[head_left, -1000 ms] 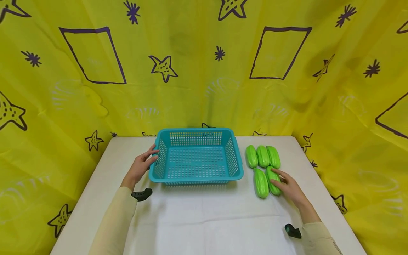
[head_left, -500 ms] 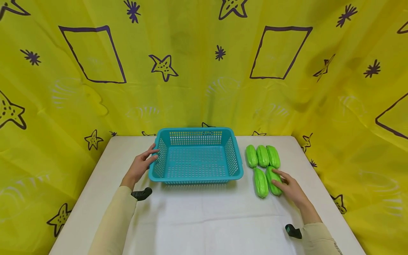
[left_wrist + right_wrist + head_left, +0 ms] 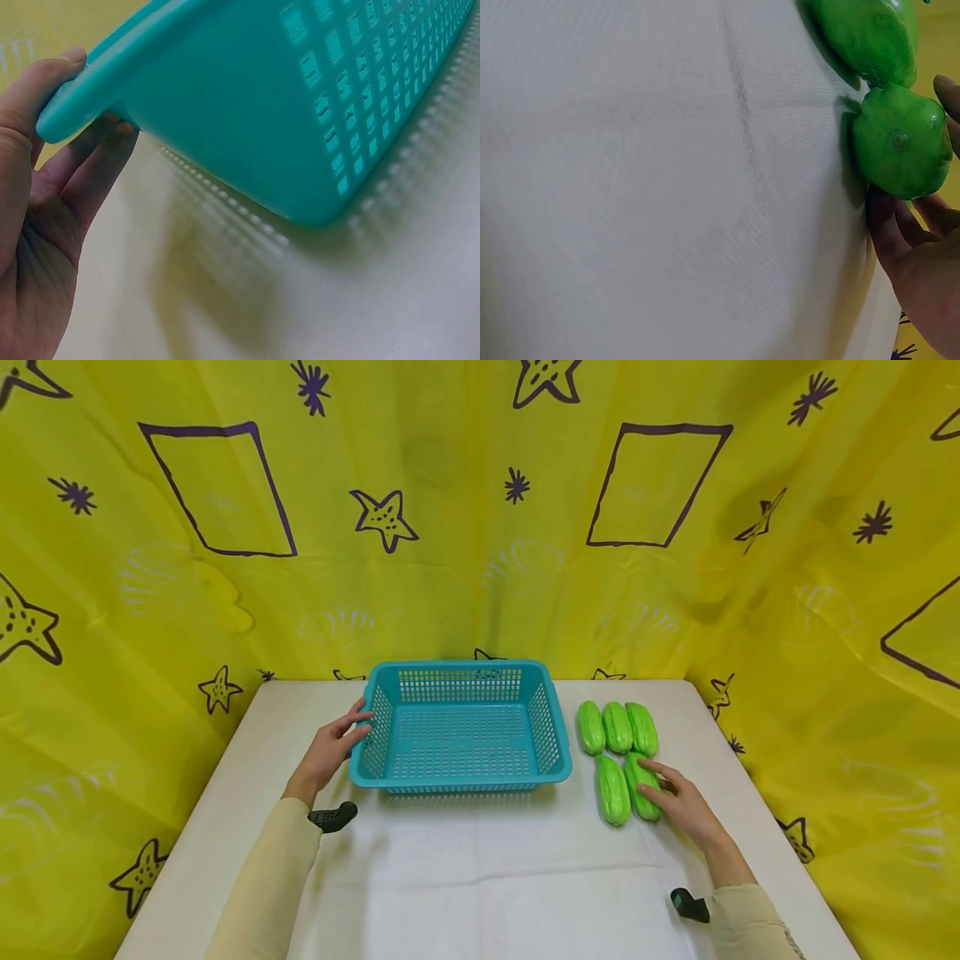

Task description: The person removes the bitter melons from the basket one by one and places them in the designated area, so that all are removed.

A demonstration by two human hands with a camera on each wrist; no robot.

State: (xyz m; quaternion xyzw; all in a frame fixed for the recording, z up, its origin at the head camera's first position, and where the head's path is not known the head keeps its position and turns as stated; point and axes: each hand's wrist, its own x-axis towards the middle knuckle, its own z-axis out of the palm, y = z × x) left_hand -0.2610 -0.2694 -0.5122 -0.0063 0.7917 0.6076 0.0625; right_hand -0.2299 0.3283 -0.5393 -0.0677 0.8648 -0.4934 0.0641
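A teal plastic basket [image 3: 461, 782] with pierced walls stands at the back middle of the white table, nothing inside it. My left hand [image 3: 328, 756] grips its left rim; in the left wrist view the thumb lies over the rim [image 3: 75, 101] and the fingers reach underneath. To the right lie several glossy green ridged vegetables, like short cucumbers, in two rows. With thumb and fingers curled around its sides, my right hand [image 3: 688, 810] holds the front right green vegetable [image 3: 642, 808]. Its rounded end [image 3: 900, 146] faces the right wrist view, still in line with its neighbour [image 3: 870, 34].
The front left green vegetable [image 3: 615, 793] lies beside the held one. Behind them, a back row includes a green vegetable [image 3: 592, 727] nearest the basket. A yellow patterned curtain [image 3: 465, 593] closes off the table [image 3: 480, 893] at the back and sides.
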